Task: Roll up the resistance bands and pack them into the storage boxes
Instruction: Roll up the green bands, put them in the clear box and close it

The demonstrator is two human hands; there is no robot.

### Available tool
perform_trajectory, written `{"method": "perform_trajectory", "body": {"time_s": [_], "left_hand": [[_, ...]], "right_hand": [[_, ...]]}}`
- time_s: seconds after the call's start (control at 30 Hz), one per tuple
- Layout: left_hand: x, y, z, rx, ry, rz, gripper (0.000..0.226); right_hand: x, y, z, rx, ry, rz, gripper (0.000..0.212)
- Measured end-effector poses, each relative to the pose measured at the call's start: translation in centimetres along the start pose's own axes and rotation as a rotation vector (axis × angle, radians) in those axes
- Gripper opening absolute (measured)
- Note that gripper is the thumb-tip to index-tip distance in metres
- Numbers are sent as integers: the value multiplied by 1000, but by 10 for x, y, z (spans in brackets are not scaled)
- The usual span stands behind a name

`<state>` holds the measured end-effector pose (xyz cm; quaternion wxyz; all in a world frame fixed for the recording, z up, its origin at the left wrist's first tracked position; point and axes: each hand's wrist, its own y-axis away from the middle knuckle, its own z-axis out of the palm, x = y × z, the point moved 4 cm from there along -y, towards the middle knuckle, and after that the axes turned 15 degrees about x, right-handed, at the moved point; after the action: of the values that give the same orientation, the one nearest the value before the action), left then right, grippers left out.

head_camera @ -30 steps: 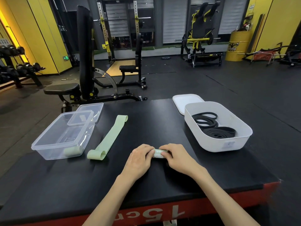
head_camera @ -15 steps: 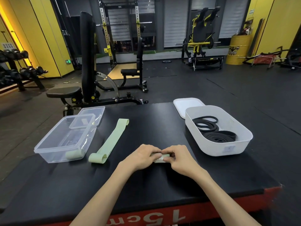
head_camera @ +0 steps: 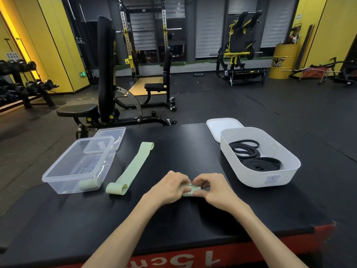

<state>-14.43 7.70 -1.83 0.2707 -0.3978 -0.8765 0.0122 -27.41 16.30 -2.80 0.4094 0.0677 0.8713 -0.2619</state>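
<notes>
**Kept Tight Before Packing**

Left hand (head_camera: pixel 170 185) and right hand (head_camera: pixel 214 188) pinch the green roll (head_camera: pixel 191 191) at both ends on the desk (head_camera: pixel 183 144), apparently so it cannot unwind; another green band (head_camera: pixel 133 167) lies flat beside the clear box (head_camera: pixel 58 187).

On the platform (head_camera: pixel 193 144), the left hand (head_camera: pixel 170 187) and right hand (head_camera: pixel 214 190) meet at centre front around a roll (head_camera: pixel 191 191). The left box (head_camera: pixel 65 186), a second roll (head_camera: pixel 88 184) inside, has the left lid (head_camera: pixel 114 133) behind it and a flat band (head_camera: pixel 135 165) just to its right. The right box (head_camera: pixel 270 178) holds coils (head_camera: pixel 258 165), with the right lid (head_camera: pixel 222 124) behind.
</notes>
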Motion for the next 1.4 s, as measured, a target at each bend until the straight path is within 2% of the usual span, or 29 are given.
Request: {"method": "perform_trajectory", "body": {"time_s": [0.2,0.33,0.73,0.87,0.97,1.23,1.4], "left_hand": [[-11,3,-19,51,18,1,19],[-32,5,-40,94,-23,-31,19],[-105,21,-123,229,-118,-163,16],[-125,31,-160,286,-136,-197,18],[-143,34,-189,324,-194,-252,19],[-201,33,-241,204,-293,-349,17],[-239,36,-239,19,-384,-406,16]], "right_hand": [[-10,-11,5,-61,-4,-47,20],[-20,-26,18,-33,67,-93,20],[-74,-71,109,-71,219,-287,38],[-90,-79,142,-152,243,-290,28],[-100,-89,165,-216,324,-270,36],[-116,-111,218,-263,407,-317,34],[-105,-110,235,-277,387,-327,31]]}}
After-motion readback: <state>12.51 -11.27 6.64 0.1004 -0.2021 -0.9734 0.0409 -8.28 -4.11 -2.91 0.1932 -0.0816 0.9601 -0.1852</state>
